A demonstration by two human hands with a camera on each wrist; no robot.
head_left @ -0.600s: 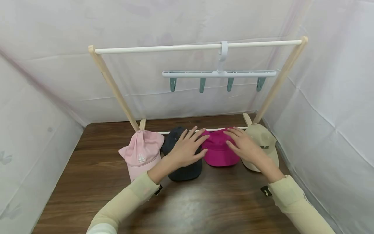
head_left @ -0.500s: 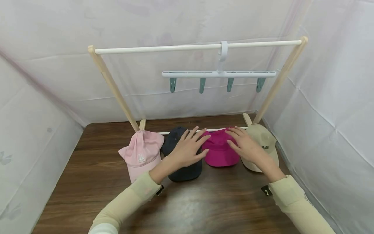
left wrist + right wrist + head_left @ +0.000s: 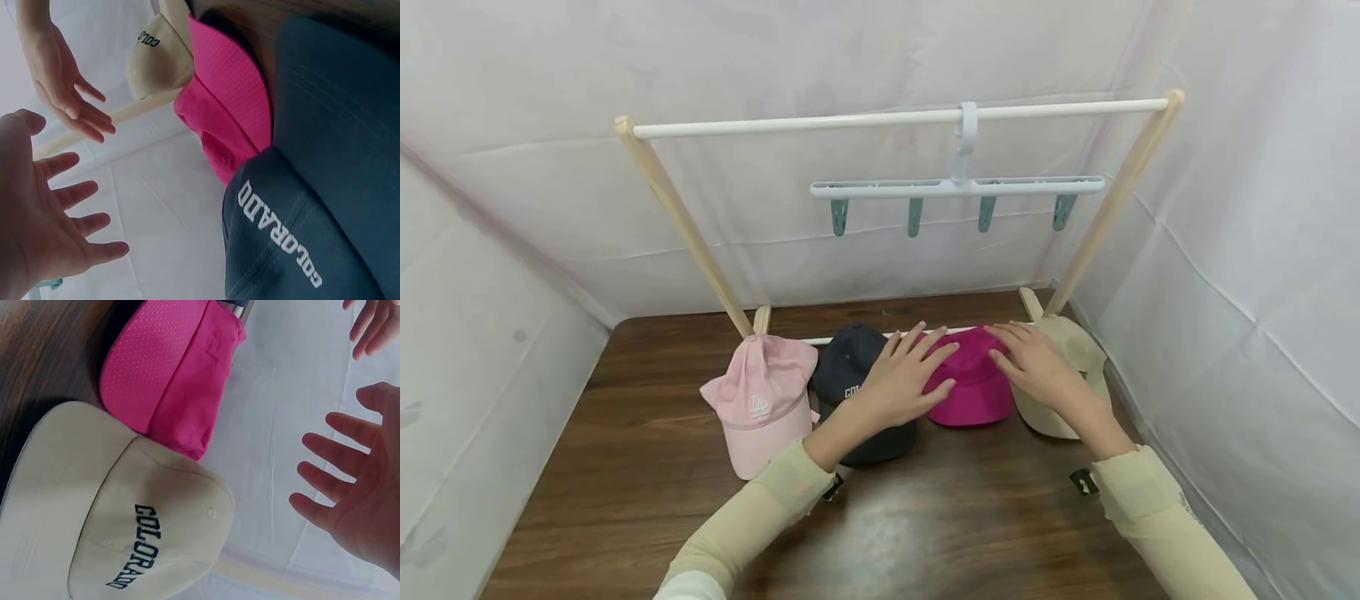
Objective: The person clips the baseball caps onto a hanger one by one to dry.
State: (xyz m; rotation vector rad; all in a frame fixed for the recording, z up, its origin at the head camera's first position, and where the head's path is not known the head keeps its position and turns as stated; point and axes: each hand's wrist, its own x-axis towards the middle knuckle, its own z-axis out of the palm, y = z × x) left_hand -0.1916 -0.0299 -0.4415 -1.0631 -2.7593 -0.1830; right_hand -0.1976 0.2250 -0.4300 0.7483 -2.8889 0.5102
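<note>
Four is not counted here; several caps lie in a row on the dark wooden table point(image 3: 625, 500). My left hand point(image 3: 898, 385), fingers spread, hovers over the navy cap point(image 3: 848, 358) and the edge of the magenta cap point(image 3: 973, 400). My right hand point(image 3: 1037, 367) is held above the gap between the magenta cap and the beige cap point(image 3: 1093, 367), fingers apart. Both wrist views show the palms off the caps, holding nothing. White COLORADO lettering shows on the navy cap point(image 3: 275, 231), dark lettering on the beige cap point(image 3: 150, 531). A pink cap point(image 3: 763, 400) sits at the left end.
Behind the caps stands a rack with wooden side posts point(image 3: 685, 225) and a white top rail point(image 3: 797, 124). From the rail hangs a pale blue hanger point(image 3: 887, 191) with several teal clips point(image 3: 839, 217). White sheeting point(image 3: 1262, 250) encloses the table at the back and sides.
My left hand has shifted a little to the right, uncovering some lettering on the navy cap. The right hand has barely moved, and the head view has shifted slightly.
</note>
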